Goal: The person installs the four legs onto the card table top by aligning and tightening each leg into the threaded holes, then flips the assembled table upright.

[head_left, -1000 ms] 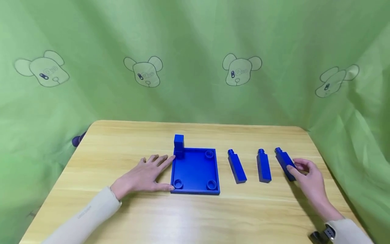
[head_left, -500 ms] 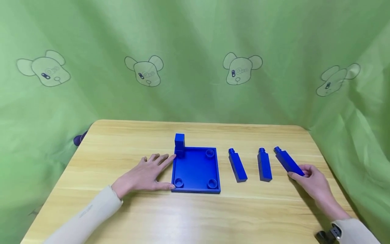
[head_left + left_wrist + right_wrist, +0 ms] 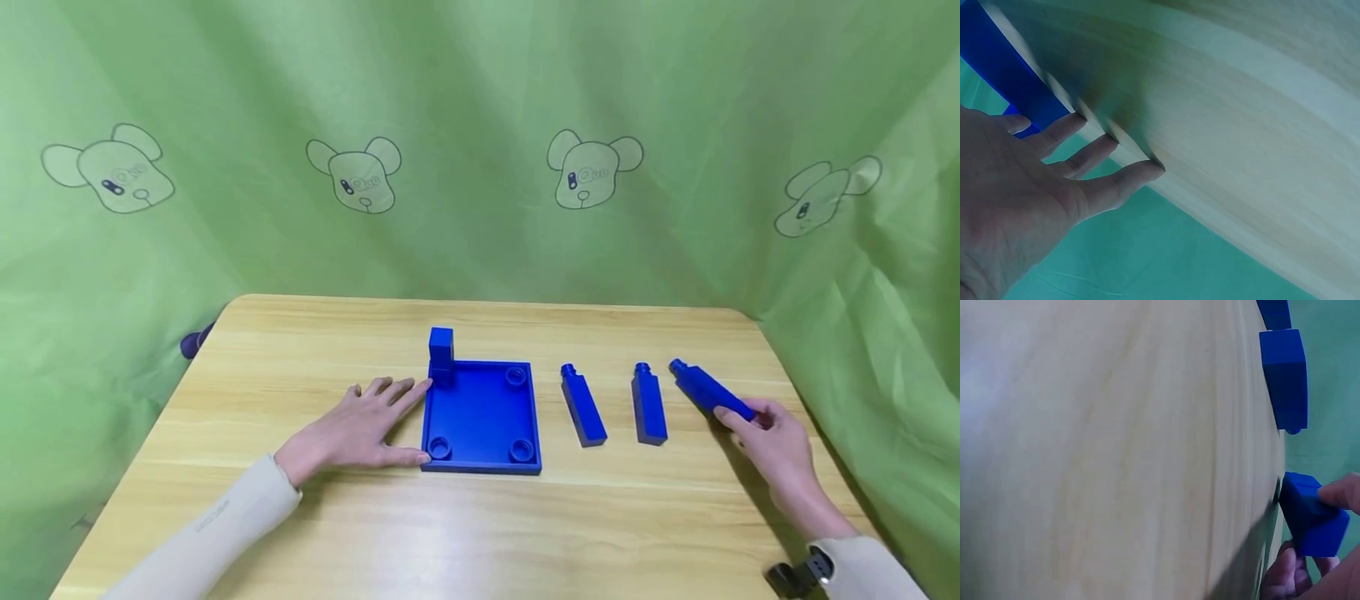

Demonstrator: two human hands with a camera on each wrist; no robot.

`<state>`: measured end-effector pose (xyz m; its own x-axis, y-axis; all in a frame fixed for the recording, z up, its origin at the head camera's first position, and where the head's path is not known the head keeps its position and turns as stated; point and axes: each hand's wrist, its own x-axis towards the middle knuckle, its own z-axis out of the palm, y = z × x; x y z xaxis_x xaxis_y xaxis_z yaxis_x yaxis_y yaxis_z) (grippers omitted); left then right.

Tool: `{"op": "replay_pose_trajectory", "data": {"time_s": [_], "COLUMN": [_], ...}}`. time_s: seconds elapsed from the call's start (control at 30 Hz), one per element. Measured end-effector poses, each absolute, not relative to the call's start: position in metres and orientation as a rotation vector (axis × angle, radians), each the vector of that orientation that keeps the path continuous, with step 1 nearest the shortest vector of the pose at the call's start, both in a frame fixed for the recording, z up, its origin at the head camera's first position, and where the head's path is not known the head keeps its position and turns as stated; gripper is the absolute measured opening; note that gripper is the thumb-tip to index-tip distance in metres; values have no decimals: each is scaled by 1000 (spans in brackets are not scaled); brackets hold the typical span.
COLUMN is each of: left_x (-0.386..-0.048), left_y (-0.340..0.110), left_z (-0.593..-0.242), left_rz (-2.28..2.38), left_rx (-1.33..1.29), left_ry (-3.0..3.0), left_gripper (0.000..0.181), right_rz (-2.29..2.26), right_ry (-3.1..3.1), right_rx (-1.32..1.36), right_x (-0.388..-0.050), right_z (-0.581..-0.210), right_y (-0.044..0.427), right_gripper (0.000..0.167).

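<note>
A square blue tray [image 3: 482, 415] with round threaded sockets at its corners lies flat in mid-table. One blue post [image 3: 442, 350] stands upright at its far left corner. My left hand [image 3: 363, 429] rests with spread fingers against the tray's left side; the left wrist view shows those fingers stretched out by the blue edge. At the right, my right hand [image 3: 776, 446] pinches the near end of a blue table leg [image 3: 705, 388] with a threaded tip, thumb on top. That near end looks lifted in the right wrist view, the tip pointing away to the left.
Two more blue legs, a left one [image 3: 583, 408] and a right one [image 3: 649, 406], lie between tray and right hand, threaded tips pointing away. A wooden table [image 3: 360, 533] carries everything. A green curtain [image 3: 480, 233] hangs around its back and sides.
My right hand has taken the near end of the rightmost leg and swung it to the right, so the leg now lies more slanted. The left hand and tray stay put.
</note>
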<state>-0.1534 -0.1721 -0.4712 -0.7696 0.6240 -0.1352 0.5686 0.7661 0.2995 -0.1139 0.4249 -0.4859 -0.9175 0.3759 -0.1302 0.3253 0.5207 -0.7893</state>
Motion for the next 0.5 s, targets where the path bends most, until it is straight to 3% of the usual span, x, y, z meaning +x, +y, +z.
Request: {"op": "replay_pose_trajectory", "data": {"time_s": [0.23,0.5], "left_x": [-156,-155], "left_y": [-169,-172], "left_z": [-470,-470], "left_rz": [376,361], "left_rx": [941,921], "left_ry": [2726,2721], "left_gripper": [113,114], "right_rz": [1754,1861], "right_ry": [-2302,-1943], "right_rx": [-695,-782], "right_x": [-115,-124], "right_z": [-483,-477], "right_y": [424,412], "right_gripper": [35,34]}}
